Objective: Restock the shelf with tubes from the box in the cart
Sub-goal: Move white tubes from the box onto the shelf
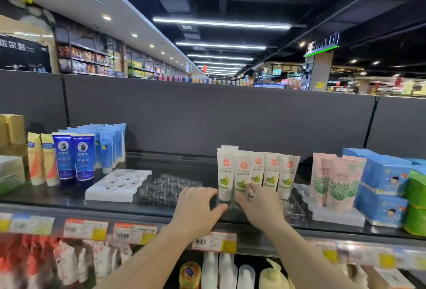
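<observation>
Several white tubes (255, 173) with a green olive picture stand upright in a row on the top shelf (69, 198), set in a clear plastic tray (295, 210). My right hand (260, 205) is at the foot of the row, its thumb and forefinger pinching the lower end of the second white tube (242, 173). My left hand (198, 208) lies just left of the row with fingers spread, fingertips by the base of the leftmost tube. The cart and the box are out of view.
Left of my hands lie an empty clear blister tray (166, 187) and an empty white foam tray (117, 185). Dark blue tubes (73, 157) stand far left, pink tubes (334, 182) and blue boxes (382, 187) right. Price tags (133, 233) line the shelf edge; bottles (219, 270) stand below.
</observation>
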The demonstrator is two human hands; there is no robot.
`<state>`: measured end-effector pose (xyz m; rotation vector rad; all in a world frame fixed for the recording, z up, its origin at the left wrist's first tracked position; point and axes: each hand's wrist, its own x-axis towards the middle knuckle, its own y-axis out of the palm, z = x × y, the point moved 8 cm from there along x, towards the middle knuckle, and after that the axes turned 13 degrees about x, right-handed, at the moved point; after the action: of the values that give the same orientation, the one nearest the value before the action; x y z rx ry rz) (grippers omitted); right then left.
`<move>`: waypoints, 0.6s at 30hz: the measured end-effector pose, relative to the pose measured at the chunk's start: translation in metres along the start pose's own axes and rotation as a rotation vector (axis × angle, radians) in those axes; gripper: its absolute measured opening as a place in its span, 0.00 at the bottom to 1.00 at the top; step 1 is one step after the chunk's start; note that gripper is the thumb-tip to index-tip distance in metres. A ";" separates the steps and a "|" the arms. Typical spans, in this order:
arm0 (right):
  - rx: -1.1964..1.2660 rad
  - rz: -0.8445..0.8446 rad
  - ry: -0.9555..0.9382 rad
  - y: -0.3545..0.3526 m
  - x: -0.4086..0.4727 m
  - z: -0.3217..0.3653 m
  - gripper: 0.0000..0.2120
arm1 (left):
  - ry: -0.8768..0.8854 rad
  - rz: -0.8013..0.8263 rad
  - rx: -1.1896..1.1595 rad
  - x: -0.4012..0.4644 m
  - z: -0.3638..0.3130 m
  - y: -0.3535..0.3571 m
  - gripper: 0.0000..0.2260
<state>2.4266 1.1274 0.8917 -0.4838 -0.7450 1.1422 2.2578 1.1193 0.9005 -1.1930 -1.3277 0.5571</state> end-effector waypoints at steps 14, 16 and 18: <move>0.104 0.223 -0.345 0.207 -0.177 0.234 0.27 | -0.316 0.013 0.095 -0.202 0.270 -0.121 0.19; 0.066 0.305 -0.443 0.256 -0.218 0.292 0.27 | -0.415 0.040 0.192 -0.254 0.329 -0.151 0.27; 0.045 0.406 -0.518 0.301 -0.260 0.348 0.24 | -0.534 0.083 0.263 -0.305 0.384 -0.179 0.29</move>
<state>1.9199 0.9833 0.8449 -0.3061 -1.0946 1.6943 1.7782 0.9184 0.8577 -0.9141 -1.5894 1.1315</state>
